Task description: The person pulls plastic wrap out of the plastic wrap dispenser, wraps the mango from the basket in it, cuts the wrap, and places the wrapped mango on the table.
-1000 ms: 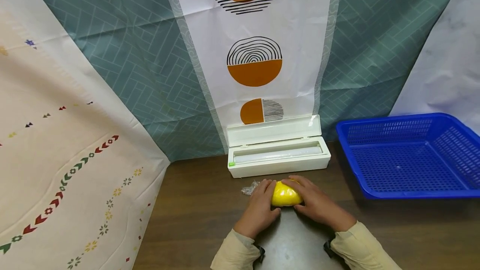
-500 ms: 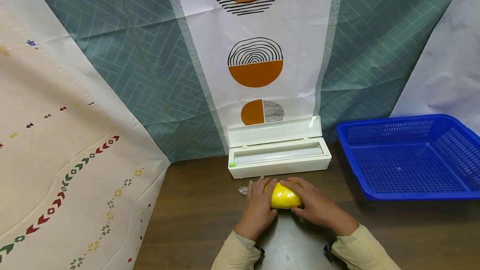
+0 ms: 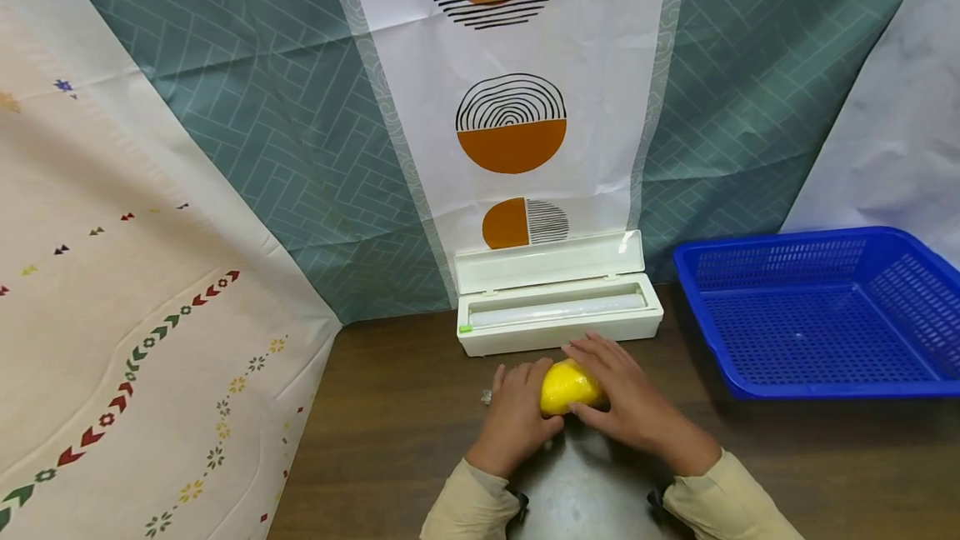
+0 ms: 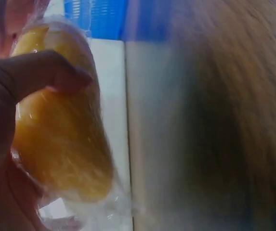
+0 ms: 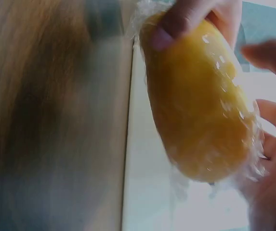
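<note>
A yellow mango point(image 3: 568, 387) wrapped in clear cling film is held up between both hands, near the table's middle. My left hand point(image 3: 516, 419) grips its left end; in the left wrist view the thumb point(image 4: 56, 74) is bent across the fruit. My right hand point(image 3: 633, 407) is at the other end, fingers extended over the top and thumb close to the near side. In the right wrist view its fingers point(image 5: 275, 115) are at the loose film, one finger apart from the mango. A crumpled film tail point(image 3: 487, 397) sticks out past the left hand, mostly hidden.
Behind the hands stands a white cling film dispenser point(image 3: 558, 332), lid up, with a film roll inside and a green slider point(image 3: 465, 328). A blue plastic basket point(image 3: 738, 382) sits to the right on the brown wooden table point(image 3: 375, 440). Patterned cloths point(image 3: 300, 148) hang behind.
My right hand has shifted upward, its fingers straighter and its thumb farther in over the mango. The mango has tilted slightly, and less of the film tail shows at the left.
</note>
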